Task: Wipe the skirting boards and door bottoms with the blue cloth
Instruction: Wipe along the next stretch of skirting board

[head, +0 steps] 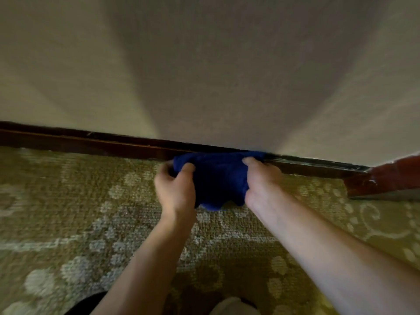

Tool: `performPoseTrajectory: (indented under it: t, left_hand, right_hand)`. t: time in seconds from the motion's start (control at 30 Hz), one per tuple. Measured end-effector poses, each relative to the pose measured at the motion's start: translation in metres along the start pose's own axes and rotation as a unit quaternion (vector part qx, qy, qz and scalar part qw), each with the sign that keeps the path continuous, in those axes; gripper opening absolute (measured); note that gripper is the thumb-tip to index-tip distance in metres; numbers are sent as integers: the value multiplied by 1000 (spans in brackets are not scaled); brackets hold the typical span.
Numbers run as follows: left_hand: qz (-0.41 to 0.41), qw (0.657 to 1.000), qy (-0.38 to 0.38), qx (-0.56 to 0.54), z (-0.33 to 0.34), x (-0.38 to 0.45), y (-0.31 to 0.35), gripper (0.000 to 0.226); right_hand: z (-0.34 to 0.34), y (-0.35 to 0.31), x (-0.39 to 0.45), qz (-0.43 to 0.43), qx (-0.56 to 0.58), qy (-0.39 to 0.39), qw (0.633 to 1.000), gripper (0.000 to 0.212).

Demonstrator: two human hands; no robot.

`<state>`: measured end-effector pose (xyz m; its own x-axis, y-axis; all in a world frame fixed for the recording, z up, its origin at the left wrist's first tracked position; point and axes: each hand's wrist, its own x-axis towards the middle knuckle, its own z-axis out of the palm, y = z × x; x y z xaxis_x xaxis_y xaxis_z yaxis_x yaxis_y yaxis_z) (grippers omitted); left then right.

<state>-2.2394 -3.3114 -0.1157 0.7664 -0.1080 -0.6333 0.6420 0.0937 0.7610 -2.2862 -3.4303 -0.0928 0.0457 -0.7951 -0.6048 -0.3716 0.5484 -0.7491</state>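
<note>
A bunched dark blue cloth (218, 176) lies against the dark brown skirting board (91, 144) at the foot of a pale wall. My left hand (176, 187) grips the cloth's left side, thumb curled over its top. On the cloth's right side my right hand (263, 180) grips it, fingers dug into the fabric near the board's top edge. The lower edge of the cloth hangs just above the carpet. The stretch of board behind the cloth is hidden.
A patterned olive and cream carpet (91, 223) covers the floor. At the right, a reddish-brown wooden piece (386, 178) meets the skirting at an angle. The textured pale wall (204, 76) fills the upper half. A knee and a light shoe (234, 306) show at the bottom edge.
</note>
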Motion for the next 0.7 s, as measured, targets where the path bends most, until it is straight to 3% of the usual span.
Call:
performPoseTrajectory:
  t: [0.17,0.27,0.33,0.43,0.63,0.7]
  left_hand:
    - [-11,970,175,-170,-40,36,18,16]
    - [-45,962,181,-199,-66,58,31,22]
    - [-26,962,198,-185,-70,59,39,19]
    - [20,960,237,-145,-58,45,39,9]
    - [-39,975,161,-147,-55,36,35,14]
    - [-13,968,189,-162,-60,34,39,12]
  right_hand:
    - [50,24,-42,79,3,-185,980,22]
    - [70,33,-55,99,-14,-243,965,18]
    - [72,38,-56,106,-20,-274,956,9]
    - [62,40,-50,79,-17,-265,961,10]
    - [52,27,-44,48,-5,-185,982,6]
    - [62,27,-56,61,-11,-197,978,9]
